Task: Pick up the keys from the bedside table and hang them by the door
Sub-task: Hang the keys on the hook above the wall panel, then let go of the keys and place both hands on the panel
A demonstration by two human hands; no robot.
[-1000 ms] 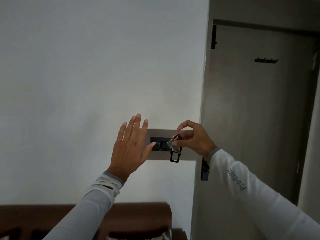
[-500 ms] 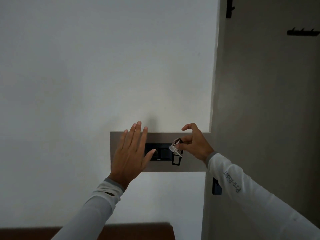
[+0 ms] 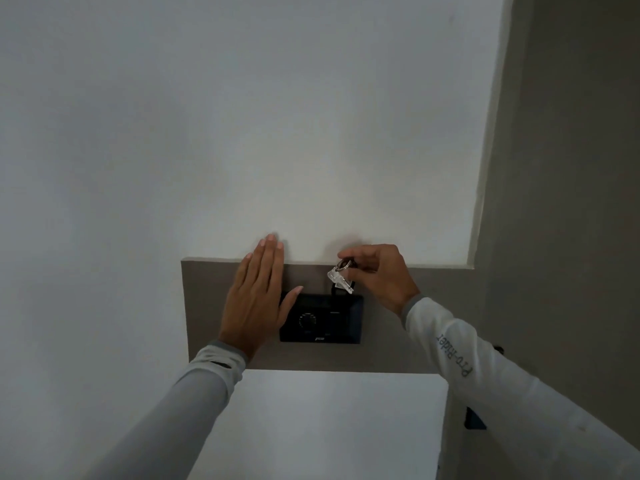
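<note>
My right hand (image 3: 379, 275) pinches the ring of a small bunch of silver keys (image 3: 338, 278) with a black tag behind them. The keys hang against the top edge of a grey-brown wall panel (image 3: 398, 341), just above a black switch plate (image 3: 322, 318) with a round dial. My left hand (image 3: 254, 299) is flat, fingers together, in front of the panel's left part, its thumb over the switch plate's left edge. Whether a hook sits under the keys is hidden by my fingers.
A white wall (image 3: 242, 116) fills most of the view. The grey door surround (image 3: 561, 168) stands at the right, with a dark fitting (image 3: 474, 419) low on its edge.
The view has closed in on the panel and tilted down. My right hand has lifted the keys from in front of the switch plate to the panel's top edge. My left hand stays flat.
</note>
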